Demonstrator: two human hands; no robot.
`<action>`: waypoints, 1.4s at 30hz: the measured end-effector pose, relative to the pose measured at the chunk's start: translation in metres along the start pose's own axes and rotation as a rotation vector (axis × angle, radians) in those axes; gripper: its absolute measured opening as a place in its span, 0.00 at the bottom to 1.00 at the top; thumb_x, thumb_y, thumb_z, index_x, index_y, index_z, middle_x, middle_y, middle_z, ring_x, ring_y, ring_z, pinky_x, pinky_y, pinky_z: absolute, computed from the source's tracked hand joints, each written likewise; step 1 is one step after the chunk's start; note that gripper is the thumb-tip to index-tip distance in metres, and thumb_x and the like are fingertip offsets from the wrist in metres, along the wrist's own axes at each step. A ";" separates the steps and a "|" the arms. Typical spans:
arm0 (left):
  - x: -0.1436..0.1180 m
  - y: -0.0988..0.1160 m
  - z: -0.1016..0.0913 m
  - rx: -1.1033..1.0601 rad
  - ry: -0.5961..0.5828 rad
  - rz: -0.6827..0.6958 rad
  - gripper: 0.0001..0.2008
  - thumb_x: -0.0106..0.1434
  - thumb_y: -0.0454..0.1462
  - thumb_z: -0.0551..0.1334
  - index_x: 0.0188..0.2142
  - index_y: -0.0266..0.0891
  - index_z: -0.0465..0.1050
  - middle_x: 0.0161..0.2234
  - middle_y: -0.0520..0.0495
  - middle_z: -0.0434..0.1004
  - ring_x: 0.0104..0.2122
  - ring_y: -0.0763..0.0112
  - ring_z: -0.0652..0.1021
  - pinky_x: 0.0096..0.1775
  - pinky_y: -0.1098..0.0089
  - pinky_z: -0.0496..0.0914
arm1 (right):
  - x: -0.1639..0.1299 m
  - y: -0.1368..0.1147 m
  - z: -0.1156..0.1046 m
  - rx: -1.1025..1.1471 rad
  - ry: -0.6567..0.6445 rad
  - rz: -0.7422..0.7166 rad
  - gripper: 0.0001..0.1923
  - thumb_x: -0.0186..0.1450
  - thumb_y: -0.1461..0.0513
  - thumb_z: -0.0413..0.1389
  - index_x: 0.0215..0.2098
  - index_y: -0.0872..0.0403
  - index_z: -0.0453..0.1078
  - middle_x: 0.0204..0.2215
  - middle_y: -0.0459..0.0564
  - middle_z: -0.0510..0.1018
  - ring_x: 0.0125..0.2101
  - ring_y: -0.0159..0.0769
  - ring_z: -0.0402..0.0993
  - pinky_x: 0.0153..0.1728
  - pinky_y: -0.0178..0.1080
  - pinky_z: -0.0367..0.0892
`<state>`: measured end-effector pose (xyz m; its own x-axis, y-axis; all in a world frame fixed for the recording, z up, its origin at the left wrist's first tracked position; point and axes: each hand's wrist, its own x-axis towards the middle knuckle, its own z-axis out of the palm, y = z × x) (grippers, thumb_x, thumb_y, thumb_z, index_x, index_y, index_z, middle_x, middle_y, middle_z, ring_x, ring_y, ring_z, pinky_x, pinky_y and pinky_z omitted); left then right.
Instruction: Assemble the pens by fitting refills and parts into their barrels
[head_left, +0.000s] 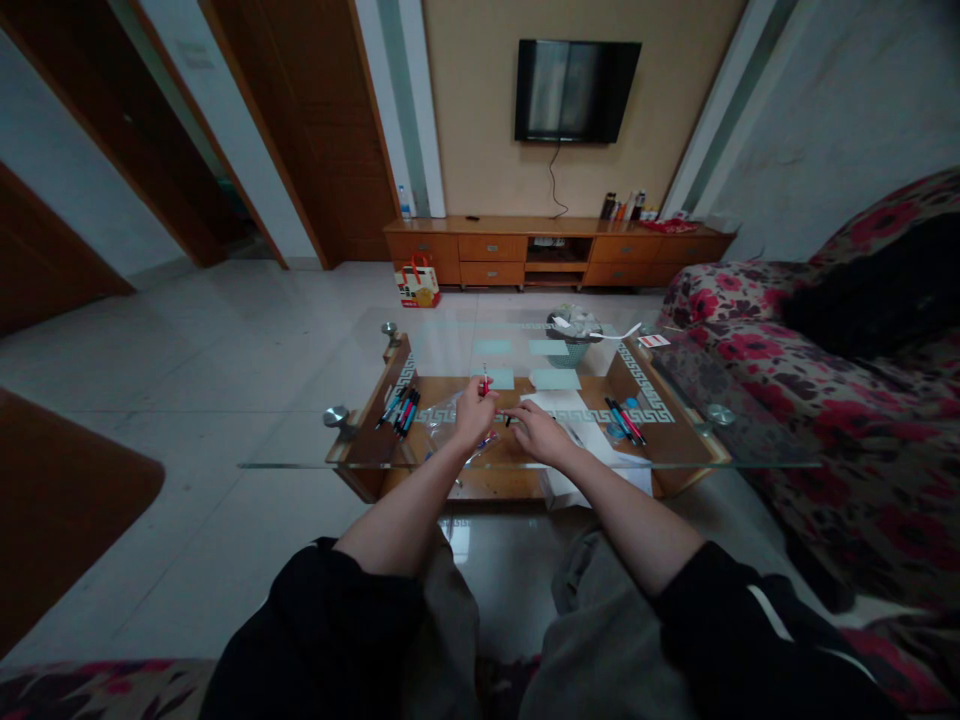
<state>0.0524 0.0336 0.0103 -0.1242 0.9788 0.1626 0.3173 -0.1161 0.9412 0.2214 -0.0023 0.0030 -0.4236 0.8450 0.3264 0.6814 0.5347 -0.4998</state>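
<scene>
Visibility limits: the objects on the glass tabletop point(675, 455) are small and dimly lit, so fine detail cannot be resolved. At the left end of the tabletop, a cluster of pens point(400, 410) lies in a loose bundle; blue, red and dark barrels show, but an exact count cannot be made. Just right of the cluster, a clear plastic bag point(442, 412) is hard to separate from the glass reflections, and its contents are not readable.

Left hand point(474, 415): fingers closed around a red pen point(485, 379), held roughly upright with its upper end standing above the fingers. The lower part of the pen is hidden inside the grip. The hand sits above the tabletop near its middle, just beside the plastic bag.

Right hand point(538, 432): palm down, fingers curled narrow, fingertips pinching a small dark piece point(508, 419) (its type cannot be identified). The piece lies between the two hands, near the left one. The right hand rests over a sheet of white paper point(600, 445), which it partly covers.

Further right, a second group of pens point(622, 420) lies on the tabletop, well apart from both hands. A wire basket point(571, 348) stands at the far edge; its contents are indistinct.
</scene>
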 end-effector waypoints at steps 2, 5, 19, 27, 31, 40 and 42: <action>-0.001 0.001 0.000 -0.022 -0.016 0.003 0.14 0.61 0.34 0.58 0.47 0.41 0.69 0.33 0.51 0.77 0.24 0.74 0.76 0.29 0.74 0.70 | 0.002 0.001 -0.001 0.044 0.081 0.017 0.20 0.63 0.69 0.53 0.51 0.52 0.74 0.45 0.54 0.74 0.45 0.41 0.73 0.50 0.42 0.68; -0.001 0.002 0.000 -0.049 -0.058 -0.006 0.15 0.60 0.35 0.58 0.48 0.41 0.69 0.33 0.51 0.77 0.23 0.74 0.77 0.27 0.74 0.69 | 0.005 0.005 -0.002 0.150 0.230 0.076 0.21 0.58 0.72 0.50 0.46 0.54 0.74 0.42 0.53 0.76 0.43 0.40 0.73 0.47 0.42 0.69; -0.003 -0.017 0.003 0.260 -0.299 0.172 0.13 0.60 0.33 0.60 0.45 0.41 0.73 0.33 0.50 0.77 0.27 0.72 0.74 0.33 0.73 0.67 | 0.006 0.019 -0.011 0.363 0.649 0.358 0.12 0.64 0.58 0.53 0.40 0.55 0.73 0.38 0.53 0.79 0.34 0.39 0.73 0.39 0.42 0.70; -0.009 -0.010 -0.004 0.506 -0.453 0.371 0.12 0.59 0.32 0.57 0.41 0.42 0.75 0.34 0.48 0.79 0.34 0.65 0.75 0.36 0.71 0.65 | 0.009 0.020 -0.013 0.359 0.774 0.388 0.13 0.65 0.56 0.54 0.41 0.56 0.72 0.39 0.54 0.78 0.33 0.38 0.72 0.38 0.41 0.69; -0.008 -0.011 -0.003 0.551 -0.474 0.400 0.12 0.58 0.32 0.56 0.39 0.42 0.75 0.32 0.49 0.78 0.32 0.65 0.75 0.35 0.70 0.64 | 0.009 0.020 -0.014 0.338 0.775 0.381 0.13 0.65 0.56 0.54 0.41 0.55 0.72 0.39 0.55 0.78 0.33 0.38 0.72 0.38 0.41 0.69; -0.010 -0.008 -0.005 0.525 -0.494 0.416 0.15 0.58 0.32 0.56 0.43 0.42 0.76 0.34 0.48 0.79 0.34 0.64 0.76 0.37 0.69 0.65 | 0.008 0.019 -0.014 0.309 0.780 0.355 0.12 0.65 0.57 0.54 0.41 0.56 0.72 0.39 0.55 0.78 0.34 0.39 0.72 0.38 0.41 0.69; -0.011 -0.007 -0.006 0.525 -0.498 0.405 0.15 0.58 0.32 0.56 0.43 0.42 0.76 0.34 0.48 0.80 0.34 0.64 0.76 0.37 0.69 0.66 | 0.008 0.019 -0.015 0.302 0.780 0.352 0.11 0.65 0.57 0.54 0.40 0.56 0.72 0.39 0.55 0.77 0.34 0.39 0.72 0.38 0.41 0.69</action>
<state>0.0464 0.0231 0.0039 0.4855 0.8526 0.1933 0.6611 -0.5028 0.5569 0.2395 0.0144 0.0082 0.3789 0.7719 0.5105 0.4628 0.3196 -0.8268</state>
